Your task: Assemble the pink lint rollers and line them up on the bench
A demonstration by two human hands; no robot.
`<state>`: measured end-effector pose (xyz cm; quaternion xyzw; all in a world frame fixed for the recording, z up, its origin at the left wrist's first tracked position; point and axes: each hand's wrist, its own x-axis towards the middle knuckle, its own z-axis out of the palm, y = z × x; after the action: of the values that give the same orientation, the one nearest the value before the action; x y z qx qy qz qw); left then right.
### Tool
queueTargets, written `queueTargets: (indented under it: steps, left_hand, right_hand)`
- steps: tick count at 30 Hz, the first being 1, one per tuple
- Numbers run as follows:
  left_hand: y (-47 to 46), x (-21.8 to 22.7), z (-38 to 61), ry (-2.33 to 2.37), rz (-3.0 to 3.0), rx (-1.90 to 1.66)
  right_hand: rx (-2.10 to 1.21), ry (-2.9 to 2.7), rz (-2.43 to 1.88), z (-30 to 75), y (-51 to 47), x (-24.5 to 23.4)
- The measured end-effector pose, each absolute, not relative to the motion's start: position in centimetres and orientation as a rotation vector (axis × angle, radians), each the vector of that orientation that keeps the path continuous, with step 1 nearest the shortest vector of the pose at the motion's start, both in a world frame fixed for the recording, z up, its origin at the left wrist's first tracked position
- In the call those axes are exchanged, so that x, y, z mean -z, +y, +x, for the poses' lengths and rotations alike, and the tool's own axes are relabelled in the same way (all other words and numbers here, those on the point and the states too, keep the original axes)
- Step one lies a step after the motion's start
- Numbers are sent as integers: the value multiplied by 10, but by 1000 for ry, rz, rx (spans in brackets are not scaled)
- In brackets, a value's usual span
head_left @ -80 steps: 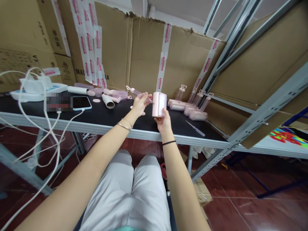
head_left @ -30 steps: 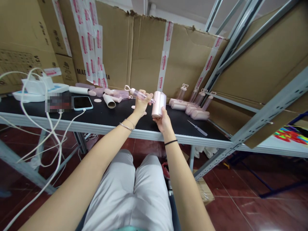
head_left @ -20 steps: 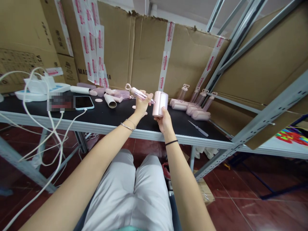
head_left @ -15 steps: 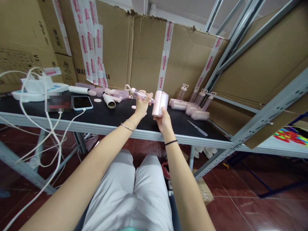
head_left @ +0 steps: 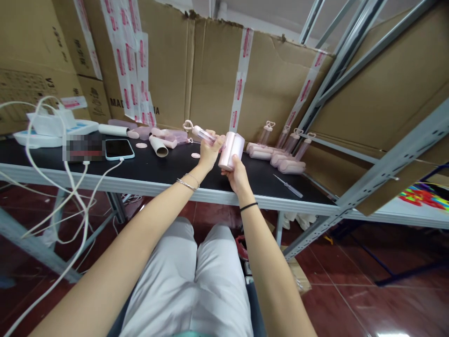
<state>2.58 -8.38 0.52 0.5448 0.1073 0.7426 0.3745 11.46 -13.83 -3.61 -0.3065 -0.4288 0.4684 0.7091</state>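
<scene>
My left hand [head_left: 209, 150] is closed round a clear pink handle [head_left: 200, 133] with a heart-shaped loop at its far end, held over the black table [head_left: 147, 171]. My right hand [head_left: 235, 172] grips a pale pink cylindrical roller cover [head_left: 231, 150] from below, tilted to the right. The handle's near end meets the cover's side between my hands. Both hands are above the table's middle, close to its front edge.
Finished pink rollers [head_left: 280, 159] lie at the right by the cardboard wall. Loose pink parts and a cardboard tube [head_left: 158, 146] lie at the left, with a phone [head_left: 118, 149], white cables [head_left: 52, 154] and a small screwdriver [head_left: 287, 185]. Metal shelf struts [head_left: 386, 164] cross the right side.
The roller cover has tipped from upright to leaning right in my right hand. My left hand has brought the handle up against it and stayed closed on it.
</scene>
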Motion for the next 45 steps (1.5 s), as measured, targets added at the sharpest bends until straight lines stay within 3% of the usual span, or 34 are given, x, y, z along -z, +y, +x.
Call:
queueTargets:
  steps: [5, 10, 13, 24, 32, 39, 45]
  left_hand:
    - [-75, -2, 25, 401, 1463, -1896]
    - [-76, -1, 20, 898, 1569, -2017]
    - [-76, -4, 17, 1024, 1794, -1803]
    - [-62, -21, 21, 790, 2270, -683]
    - [-72, -26, -13, 1092, 2358, -608]
    - [-78, -25, -71, 1277, 2542, -519]
    - [-79, -18, -101, 1428, 2662, -386]
  right_hand:
    - [-940, -953, -833, 116, -135, 38]
    - [-205, -1136, -1311, 114, -145, 35]
    - [35, -1480, -1348, 108, -156, 35]
    - [359, -1651, -1944, 136, -151, 16]
    - [543, -1756, -2028, 155, -107, 11]
    - [475, -1484, -2280, 181, -67, 11]
    - [461, -1566, -2252, 214, -55, 11]
